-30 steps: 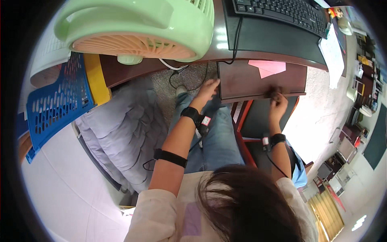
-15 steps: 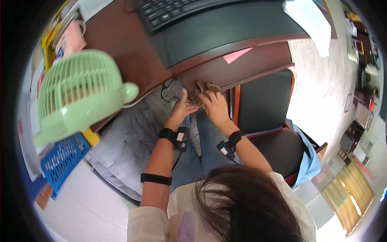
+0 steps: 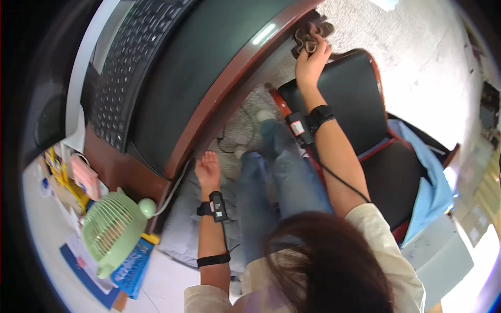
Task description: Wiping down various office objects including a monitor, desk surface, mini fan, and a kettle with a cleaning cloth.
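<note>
While the right hand [image 3: 311, 58] reaches up to the curved wooden desk edge [image 3: 237, 88], its fingers are curled around a crumpled brown cloth [image 3: 308, 37] and press it against the rim there. Left hand [image 3: 207, 169] hangs lower, palm up and fingers loosely spread, holding nothing, just beside the underside of the same desk edge. Both wrists carry a black strap with a small device.

Step in hand, as judged: wiping along the desk edge with the cloth. To do it well, keep the cloth bunched under the fingertips so it cannot slip off the rounded rim, follow the curve in 1 continuous pass, and keep even pressure. The free hand could steady the body against the desk. Risk: the cloth sits at the very lip and may drop to the floor if the grip loosens.

Surface and room: above the desk edge lies a dark desk mat [image 3: 198, 57] with a black keyboard [image 3: 130, 62] on it. Below the desk edge, a black chair with red trim [image 3: 360, 104] stands on speckled grey floor [image 3: 407, 47]; a blue garment [image 3: 428, 177] is draped over its far side. Left of the desk edge, a pale green fan [image 3: 112, 235] stands beside a blue basket [image 3: 130, 261]. Cables trail under the desk.
</note>
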Demonstrator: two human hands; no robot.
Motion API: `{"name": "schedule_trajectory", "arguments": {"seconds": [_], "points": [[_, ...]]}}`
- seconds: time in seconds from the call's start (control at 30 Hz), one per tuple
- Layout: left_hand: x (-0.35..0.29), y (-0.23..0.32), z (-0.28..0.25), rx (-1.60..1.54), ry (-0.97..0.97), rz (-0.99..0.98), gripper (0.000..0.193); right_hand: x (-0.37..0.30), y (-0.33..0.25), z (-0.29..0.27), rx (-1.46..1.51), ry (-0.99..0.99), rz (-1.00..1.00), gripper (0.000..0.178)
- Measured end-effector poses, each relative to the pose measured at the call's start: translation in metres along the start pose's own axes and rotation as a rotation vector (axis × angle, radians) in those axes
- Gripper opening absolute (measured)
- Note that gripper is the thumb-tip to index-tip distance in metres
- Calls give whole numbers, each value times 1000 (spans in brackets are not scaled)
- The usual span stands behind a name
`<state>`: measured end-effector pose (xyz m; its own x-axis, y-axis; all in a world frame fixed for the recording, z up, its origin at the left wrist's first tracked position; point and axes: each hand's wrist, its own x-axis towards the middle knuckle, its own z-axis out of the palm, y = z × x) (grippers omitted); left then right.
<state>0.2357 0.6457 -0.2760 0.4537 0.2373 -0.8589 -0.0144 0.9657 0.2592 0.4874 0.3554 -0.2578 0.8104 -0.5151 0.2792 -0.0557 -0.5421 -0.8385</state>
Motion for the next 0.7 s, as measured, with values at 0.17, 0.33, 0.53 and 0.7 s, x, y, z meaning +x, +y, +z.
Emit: {"name": "schedule_trajectory", "arguments": {"seconds": [0.17, 0.33, 0.53, 0.7], "points": [[19, 23, 11, 91, -169, -67, 26, -104, -44, 35, 269, -223, 241, 28], [33, 6, -6, 478, -241, -251, 38, -211, -84, 20, 512, -676, 360, 34], [7, -30, 5, 867, 187, -122, 53, -153, -38, 30, 599, -404, 155, 27], [1, -46, -20, 882, 412, -253, 59, 4, 24, 34, 425, 178, 281, 24]]}}
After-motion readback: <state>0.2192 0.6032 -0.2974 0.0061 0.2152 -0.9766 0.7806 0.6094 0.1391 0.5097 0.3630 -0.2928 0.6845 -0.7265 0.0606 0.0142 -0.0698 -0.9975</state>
